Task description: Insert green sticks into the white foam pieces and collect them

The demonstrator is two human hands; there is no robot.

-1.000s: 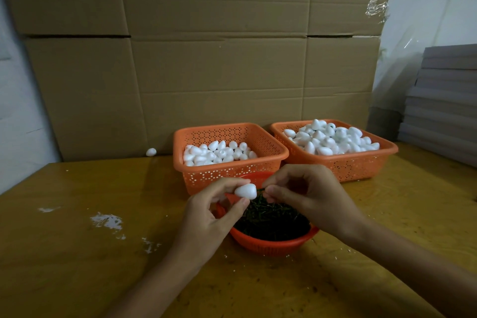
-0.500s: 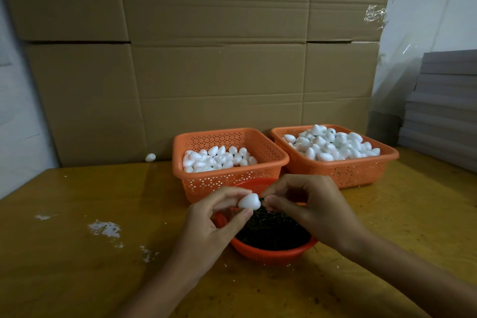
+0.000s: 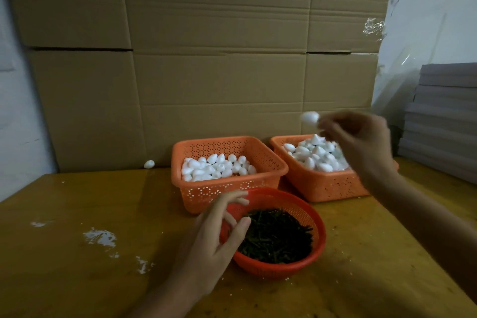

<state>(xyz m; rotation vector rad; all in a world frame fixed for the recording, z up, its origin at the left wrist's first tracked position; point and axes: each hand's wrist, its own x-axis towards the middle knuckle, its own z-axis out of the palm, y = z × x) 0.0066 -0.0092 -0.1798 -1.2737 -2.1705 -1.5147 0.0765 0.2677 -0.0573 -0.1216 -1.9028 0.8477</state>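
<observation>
I see one white foam piece (image 3: 309, 117) in the air at two o'clock from the round bowl (image 3: 278, 270), above the right basket (image 3: 325, 186). My right hand (image 3: 358, 142) pinches it at the fingertips. The motion blur is too heavy for me to tell whether a stick sits in it.

My left hand (image 3: 219, 237) hovers over the bowl's nine o'clock rim with its fingers loosely spread, and it grips nothing. The bowl is orange and perforated. It holds a dark heap of green sticks (image 3: 277, 236).

At twelve o'clock from the bowl stands the left basket (image 3: 227, 191), touching or just beside the bowl's far rim, with a shallow layer of foam pieces (image 3: 216, 166) in it. The right basket is at one o'clock, heaped higher with a foam pile (image 3: 315, 153).

A stray foam piece (image 3: 149, 164) lies on the yellow table (image 3: 77, 279) at ten o'clock, against the cardboard boxes (image 3: 219, 72). White crumbs (image 3: 99, 236) dot the table at nine o'clock. Stacked grey sheets (image 3: 446, 116) sit at the three o'clock edge.
</observation>
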